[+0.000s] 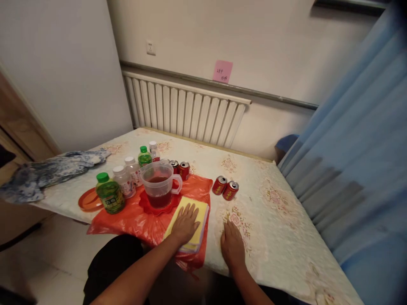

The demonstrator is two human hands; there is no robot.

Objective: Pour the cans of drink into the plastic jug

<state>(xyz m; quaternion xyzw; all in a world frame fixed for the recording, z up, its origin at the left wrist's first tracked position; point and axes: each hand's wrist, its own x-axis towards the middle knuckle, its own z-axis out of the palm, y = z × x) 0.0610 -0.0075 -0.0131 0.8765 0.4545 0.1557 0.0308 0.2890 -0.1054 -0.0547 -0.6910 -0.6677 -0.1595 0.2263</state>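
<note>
My left hand [185, 224] lies flat with fingers spread on a folded yellow cloth [191, 204]. The cloth rests on a red plastic sheet [127, 222] at the table's front edge. Beside it stands a clear measuring jug [157, 180] holding dark reddish liquid, set in a red scalloped dish [163, 208]; its handle points right. My right hand [233, 245] rests palm down on the flowered tablecloth [260, 237], fingers close together and holding nothing visible. Farther back from it, two red drink cans [225, 188] stand side by side.
Left of the jug stand a large green-capped bottle [110, 195], white-capped clear bottles [126, 182] and a smaller green bottle [144, 156]. More cans [183, 170] stand behind the jug. An orange lid [90, 200] and a crumpled patterned cloth [60, 169] lie left. A blue curtain [346, 148] hangs right.
</note>
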